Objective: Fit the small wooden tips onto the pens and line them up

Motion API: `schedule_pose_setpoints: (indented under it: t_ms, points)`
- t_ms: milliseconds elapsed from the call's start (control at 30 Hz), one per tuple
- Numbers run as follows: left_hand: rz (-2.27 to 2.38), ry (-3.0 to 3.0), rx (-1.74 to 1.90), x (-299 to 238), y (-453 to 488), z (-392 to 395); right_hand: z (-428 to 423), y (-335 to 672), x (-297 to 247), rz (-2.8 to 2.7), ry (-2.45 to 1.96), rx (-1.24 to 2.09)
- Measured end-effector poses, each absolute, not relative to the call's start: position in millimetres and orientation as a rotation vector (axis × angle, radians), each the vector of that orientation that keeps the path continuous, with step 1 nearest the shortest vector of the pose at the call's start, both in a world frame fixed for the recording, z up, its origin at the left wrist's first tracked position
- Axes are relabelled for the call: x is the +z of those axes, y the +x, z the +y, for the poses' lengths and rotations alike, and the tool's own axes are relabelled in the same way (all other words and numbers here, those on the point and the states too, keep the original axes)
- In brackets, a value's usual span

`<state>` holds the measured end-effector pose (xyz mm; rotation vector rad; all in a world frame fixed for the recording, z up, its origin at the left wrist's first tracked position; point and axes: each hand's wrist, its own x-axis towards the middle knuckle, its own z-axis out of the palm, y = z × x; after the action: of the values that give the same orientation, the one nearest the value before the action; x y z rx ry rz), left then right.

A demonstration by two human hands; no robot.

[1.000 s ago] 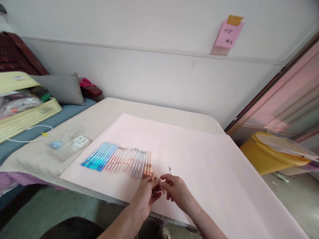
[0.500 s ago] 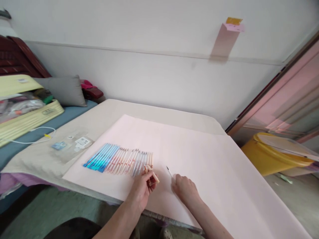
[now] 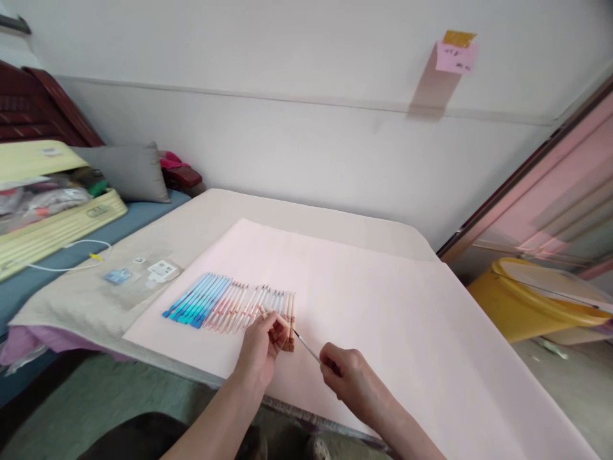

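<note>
My left hand (image 3: pixel 261 345) is closed on a cream-coloured pen barrel (image 3: pixel 281 321), held over the right end of a row of pens. Pinched in my right hand (image 3: pixel 352 374) is a thin pen refill (image 3: pixel 308 347) with a dark tip. That tip points left and meets the end of the barrel, or comes very close; I cannot tell how far in it sits. In the row lie several blue pens (image 3: pixel 198 300), several pale pens with reddish marks (image 3: pixel 234 308), and beige pens (image 3: pixel 291 310) partly hidden by my left hand.
A pale pink sheet (image 3: pixel 373 306) covers much of the table. Clear packaging with labels (image 3: pixel 163 271) lies at its left. Beyond are a yellow box (image 3: pixel 90 214), a white cord (image 3: pixel 71 268) and a grey pillow (image 3: pixel 136 172). At the right stands a yellow bin (image 3: pixel 507 303).
My right hand has lifted the refill off the sheet and swung its tip left to the barrel. My left hand has shifted slightly left and turned the barrel's end toward it.
</note>
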<state>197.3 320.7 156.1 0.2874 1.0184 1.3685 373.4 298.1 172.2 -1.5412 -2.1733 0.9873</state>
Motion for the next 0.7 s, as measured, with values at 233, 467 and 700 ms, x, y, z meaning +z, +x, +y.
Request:
schedule_pose_setpoints:
  t_ms: [233, 467, 700]
  points:
    - [1.048, 0.262, 1.352, 151.9, 202.1, 320.1, 297.3, 373.8, 170.6, -2.184, -1.55, 0.981]
    - [1.072, 0.237, 1.381, 149.0, 200.9, 322.3, 298.9, 373.6, 165.8, -2.207, -1.554, 0.92]
    - [1.055, 0.333, 1.355, 150.0, 204.2, 320.0, 299.0, 373.5, 167.9, -2.191, -1.563, 0.946]
